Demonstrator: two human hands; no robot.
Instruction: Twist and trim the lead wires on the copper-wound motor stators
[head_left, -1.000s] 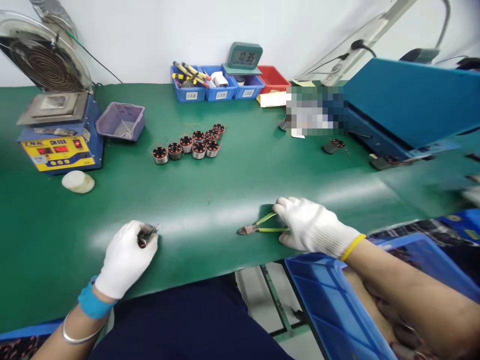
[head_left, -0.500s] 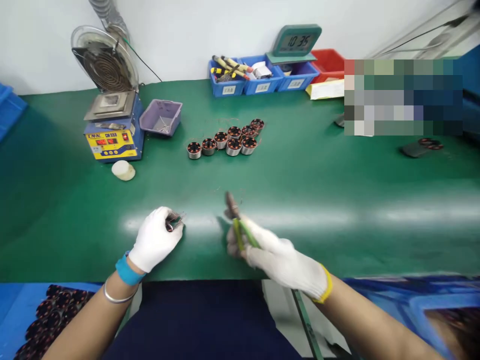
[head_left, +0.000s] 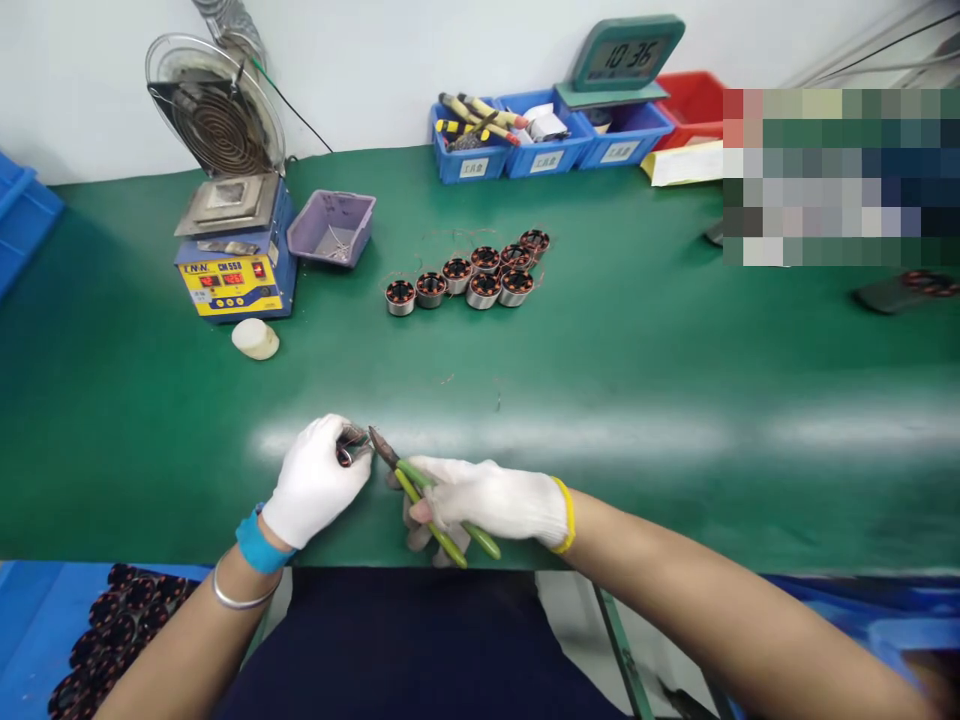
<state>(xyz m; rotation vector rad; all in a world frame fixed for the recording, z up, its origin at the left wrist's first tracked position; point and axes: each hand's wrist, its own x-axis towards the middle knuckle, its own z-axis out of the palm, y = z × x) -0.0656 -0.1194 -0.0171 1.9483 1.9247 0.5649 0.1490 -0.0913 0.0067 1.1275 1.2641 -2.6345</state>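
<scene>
Green counter (head_left: pixel 637 330) underneath. Swung right hand (head_left: pixel 491 498) over to left hand (head_left: pixel 315 475) just now. Got right fingers wrapped round cutters (head_left: pixel 388 453), left ones clamped on a motor core (head_left: pixel 344 456). Brought tips beside its wire ends (head_left: pixel 364 437): probably snipping range.

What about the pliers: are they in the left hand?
No, the right hand holds the pliers, while the left hand grips a small dark part.

This is a workshop: it has pliers (head_left: pixel 412 472) at seven o'clock, a machine (head_left: pixel 236 285) at ten, wire-wound rings (head_left: pixel 484 290) at twelve.
</scene>
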